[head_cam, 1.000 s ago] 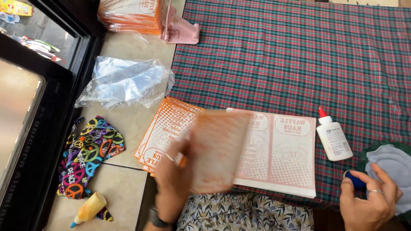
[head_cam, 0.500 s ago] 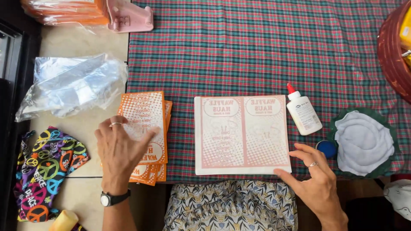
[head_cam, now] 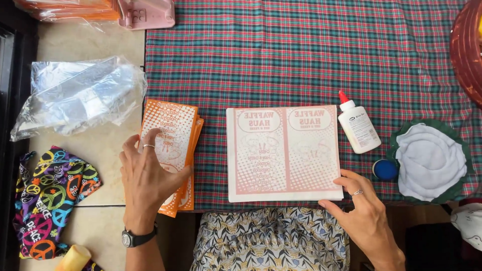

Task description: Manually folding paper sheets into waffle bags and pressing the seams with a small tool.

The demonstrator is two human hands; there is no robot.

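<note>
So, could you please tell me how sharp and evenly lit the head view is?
Head view: sharp overall, soft daylight; both hands, left and right, unblurred; glare on the crumpled clear plastic bag; red curved object cropped at the right edge.

Across the tartan cloth [head_cam: 311, 55] we see a white glue bottle [head_cam: 358, 126] with a red tip, lying tilted; just below it sits a small blue cap [head_cam: 385, 169], and beside that a white cloth on a green round mat [head_cam: 428, 160]. On the bare tabletop to the left, crumpled clear plastic [head_cam: 80, 95] lies above a colourful patterned fabric [head_cam: 50, 198]. A pink plastic piece [head_cam: 146, 13] rests at the top edge.
</note>
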